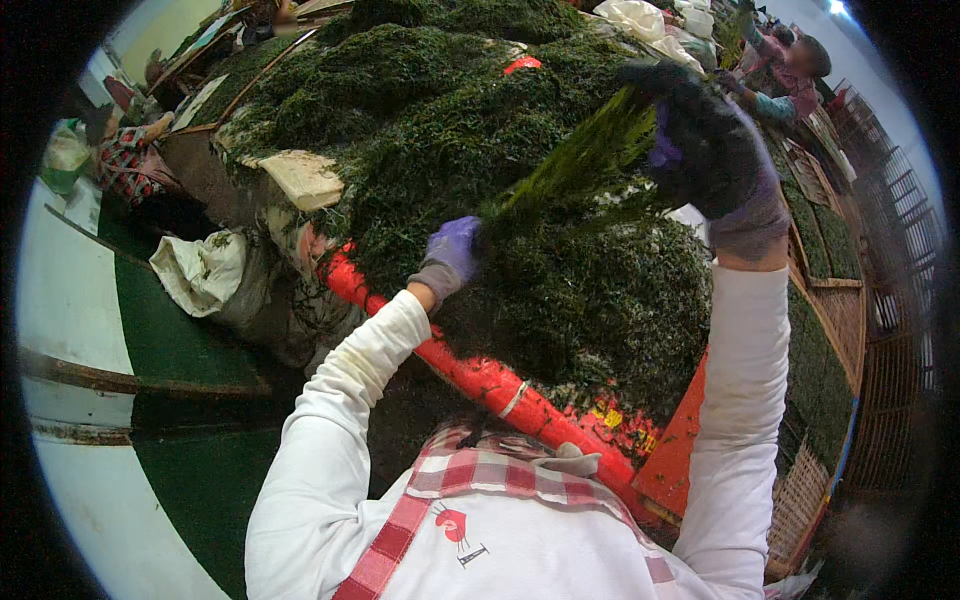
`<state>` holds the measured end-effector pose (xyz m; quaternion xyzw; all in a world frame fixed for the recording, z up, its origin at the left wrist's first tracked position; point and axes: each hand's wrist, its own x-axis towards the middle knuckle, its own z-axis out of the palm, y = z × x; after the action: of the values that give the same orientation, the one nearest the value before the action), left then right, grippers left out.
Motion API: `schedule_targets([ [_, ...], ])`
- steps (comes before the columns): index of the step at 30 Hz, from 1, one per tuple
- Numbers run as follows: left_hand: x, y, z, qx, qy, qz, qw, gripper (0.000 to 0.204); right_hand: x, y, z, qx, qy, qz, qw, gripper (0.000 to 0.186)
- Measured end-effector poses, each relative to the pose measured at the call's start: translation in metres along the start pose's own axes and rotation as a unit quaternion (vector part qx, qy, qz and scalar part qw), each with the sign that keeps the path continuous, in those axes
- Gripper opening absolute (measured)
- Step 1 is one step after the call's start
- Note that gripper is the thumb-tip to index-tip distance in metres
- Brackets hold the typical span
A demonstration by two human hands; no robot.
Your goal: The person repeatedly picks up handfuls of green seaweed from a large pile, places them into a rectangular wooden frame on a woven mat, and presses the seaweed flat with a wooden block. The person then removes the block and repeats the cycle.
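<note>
A bunch of stringy green seaweed [580, 155] stretches between my two gloved hands, above a large dark green heap of the same seaweed [420, 110]. My left hand [452, 250], in a purple and grey glove, is closed on the bunch's lower end. Raised higher at the right, my right hand [712, 150] wears a dark, soiled glove and grips the upper end; its fingertips are partly hidden. Loose strands hang below it over the pile.
A red plastic-wrapped roll [470, 375] edges the heap nearest me. White sacks [205, 270] stand at left. Woven frames spread with seaweed [825, 240] line the right side. One person [785, 75] works at the far right; another [140, 165] is at the left.
</note>
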<state>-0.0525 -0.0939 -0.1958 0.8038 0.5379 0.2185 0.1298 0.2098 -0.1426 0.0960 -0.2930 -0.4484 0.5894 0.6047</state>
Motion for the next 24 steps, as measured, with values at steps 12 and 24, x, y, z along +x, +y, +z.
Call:
schedule_targets([
  [12, 0.050, 0.095, -0.106, -0.320, 0.041, 0.258, 0.911, 0.060, 0.008, 0.021, -0.019, -0.399, -0.235, -0.080, 0.883, 0.030],
  [24, 0.039, 0.113, 0.006, -0.443, 0.008, -0.001, 0.897, 0.039, 0.012, -0.065, -0.016, -0.089, -0.131, -0.059, 0.986, 0.030],
])
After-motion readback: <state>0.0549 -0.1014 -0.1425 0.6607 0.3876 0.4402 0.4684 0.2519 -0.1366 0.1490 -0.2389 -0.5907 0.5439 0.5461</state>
